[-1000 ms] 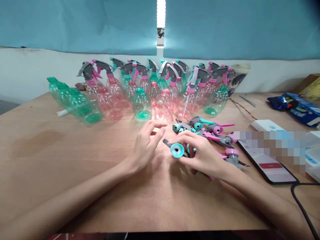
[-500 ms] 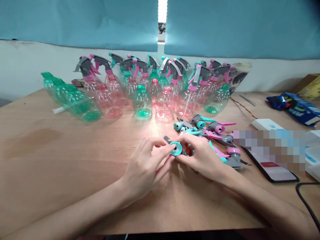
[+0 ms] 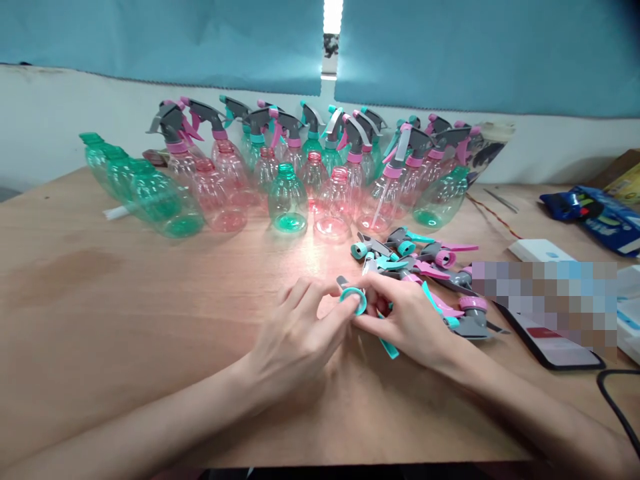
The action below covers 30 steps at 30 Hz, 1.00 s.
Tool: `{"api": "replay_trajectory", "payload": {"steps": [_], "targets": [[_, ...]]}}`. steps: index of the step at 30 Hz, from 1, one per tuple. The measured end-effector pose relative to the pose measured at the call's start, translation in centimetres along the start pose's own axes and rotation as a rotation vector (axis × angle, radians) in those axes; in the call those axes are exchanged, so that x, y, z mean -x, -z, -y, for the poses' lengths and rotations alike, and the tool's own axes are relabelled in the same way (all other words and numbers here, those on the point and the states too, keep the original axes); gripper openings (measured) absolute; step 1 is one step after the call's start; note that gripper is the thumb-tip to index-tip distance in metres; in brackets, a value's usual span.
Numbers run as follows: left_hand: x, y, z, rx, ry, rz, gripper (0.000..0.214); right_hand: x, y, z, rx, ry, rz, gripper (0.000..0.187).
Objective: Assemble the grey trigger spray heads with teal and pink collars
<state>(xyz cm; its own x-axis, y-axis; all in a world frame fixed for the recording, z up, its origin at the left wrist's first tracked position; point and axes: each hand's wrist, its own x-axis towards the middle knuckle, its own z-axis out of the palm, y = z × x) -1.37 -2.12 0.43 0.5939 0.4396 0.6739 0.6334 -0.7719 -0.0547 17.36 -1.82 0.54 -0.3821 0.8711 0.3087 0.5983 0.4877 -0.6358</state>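
My right hand (image 3: 413, 320) is closed around a grey-and-turquoise trigger spray head (image 3: 361, 298). Its round turquoise collar faces me, and a turquoise trigger sticks out below the fingers. The thumb of my left hand (image 3: 295, 333) presses into the collar's opening while the fingers curl behind it, partly hidden. Just beyond and to the right of my hands lies a pile of loose spray heads (image 3: 447, 259) in grey with pink or turquoise parts.
Behind stand several pink bottles (image 3: 333, 217) and green bottles (image 3: 287, 207), many with spray heads on. A phone (image 3: 565, 353) lies at right, near a white box (image 3: 543, 250), a blue packet (image 3: 607, 217) and a black cable (image 3: 613, 407). Tweezers (image 3: 501, 200) lie at back right.
My left thumb has moved deeper over the collar's opening. The spray head has turned slightly, and its turquoise trigger now shows below my right hand. The view has shifted a little.
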Motion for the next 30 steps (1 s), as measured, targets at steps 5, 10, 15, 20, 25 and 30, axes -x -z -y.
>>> {"api": "replay_trajectory", "payload": {"steps": [5, 10, 15, 20, 25, 30], "targets": [[0.2, 0.2, -0.2, -0.055, 0.031, 0.006, 0.026, 0.0, -0.2, -0.3, 0.142, 0.086, -0.104, 0.011], [0.3, -0.6, 0.1, 0.208, 0.094, -0.009, 0.025, 0.1, -0.2, -0.6, 0.1, 0.114, -0.094, 0.012], [0.2, -1.1, 0.9, 0.383, 0.114, 0.017, 0.022, -0.1, 0.0, -0.5, 0.067, 0.111, -0.057, 0.013], [-0.1, -1.1, 1.4, 0.442, 0.113, 0.051, 0.022, -0.1, -0.1, -0.3, 0.037, 0.083, -0.021, 0.017], [-0.2, -1.3, 1.3, 0.472, 0.16, 0.063, 0.016, 0.1, -0.2, -0.3, 0.071, 0.024, -0.054, 0.021], [-0.1, -1.6, 1.2, 0.462, 0.172, 0.049, 0.014, 0.1, -0.4, -0.5, 0.098, 0.051, -0.065, 0.017]]}}
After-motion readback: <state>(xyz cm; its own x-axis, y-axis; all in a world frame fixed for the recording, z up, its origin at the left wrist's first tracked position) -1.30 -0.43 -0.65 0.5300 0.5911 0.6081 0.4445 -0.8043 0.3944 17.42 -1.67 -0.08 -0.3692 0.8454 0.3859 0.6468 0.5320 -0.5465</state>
